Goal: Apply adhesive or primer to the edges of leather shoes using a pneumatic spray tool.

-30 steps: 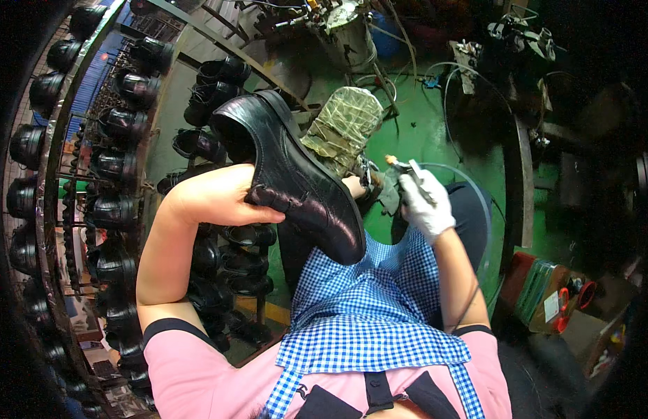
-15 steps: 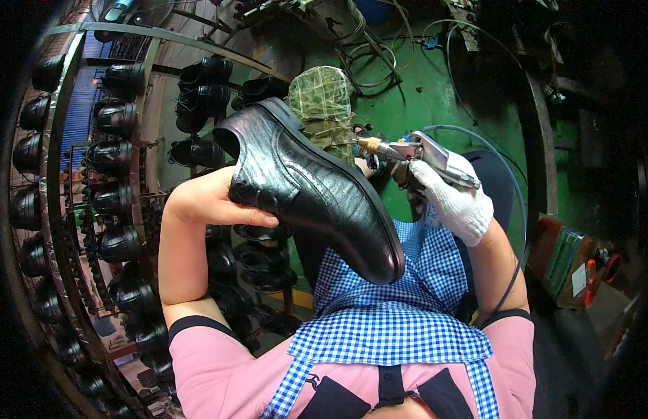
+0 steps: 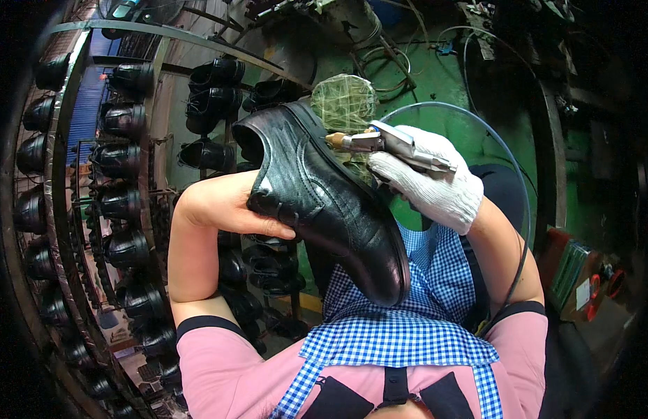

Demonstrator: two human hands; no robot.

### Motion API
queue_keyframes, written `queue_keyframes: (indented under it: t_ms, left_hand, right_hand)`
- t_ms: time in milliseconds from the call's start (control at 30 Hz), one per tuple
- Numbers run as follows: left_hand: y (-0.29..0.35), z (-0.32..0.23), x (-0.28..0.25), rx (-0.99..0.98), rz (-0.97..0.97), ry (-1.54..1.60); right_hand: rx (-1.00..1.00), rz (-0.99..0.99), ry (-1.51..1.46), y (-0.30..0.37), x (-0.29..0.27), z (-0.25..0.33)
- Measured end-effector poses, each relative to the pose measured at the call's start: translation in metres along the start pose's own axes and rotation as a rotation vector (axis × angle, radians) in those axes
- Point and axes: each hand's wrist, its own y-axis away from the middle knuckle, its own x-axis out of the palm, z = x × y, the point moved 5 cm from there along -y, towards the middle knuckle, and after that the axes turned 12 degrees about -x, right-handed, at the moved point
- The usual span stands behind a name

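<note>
A glossy black leather dress shoe (image 3: 338, 209) is held up in front of my chest, toe pointing toward me and to the right. My bare left hand (image 3: 240, 209) grips it at the side, thumb along the upper and the other fingers hidden behind or inside. My right hand (image 3: 442, 174), in a white knit glove, is closed around a metal spray gun (image 3: 393, 143). The gun's brass nozzle (image 3: 336, 140) points left at the shoe's sole edge near the heel, very close to it. A blue-grey hose (image 3: 502, 140) arcs from the gun down past my right forearm.
Several black shoes stand on metal racks (image 3: 69, 119) along the left. A wrapped, rounded pad (image 3: 345, 98) rises behind the shoe. Green floor (image 3: 435, 77) lies ahead, with a loose cable. A box with red round parts (image 3: 571, 276) sits at the right.
The spray gun has moved left and its nozzle is now close against the shoe's heel-side edge. The shoe sits slightly lower and further right in view, still in my left hand.
</note>
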Motion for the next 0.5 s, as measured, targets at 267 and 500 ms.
queue_keyframes:
  t_ms: [267, 500]
  left_hand:
    - [-0.0038, -0.0002, -0.0038, 0.028, -0.004, -0.053]
    - [-0.0091, -0.0055, -0.0048, 0.119, 0.031, -0.194]
  right_hand:
    - [-0.065, 0.023, 0.054, -0.011, 0.0062, -0.0016]
    - [-0.031, 0.041, 0.076, -0.0098, 0.0071, -0.0093]
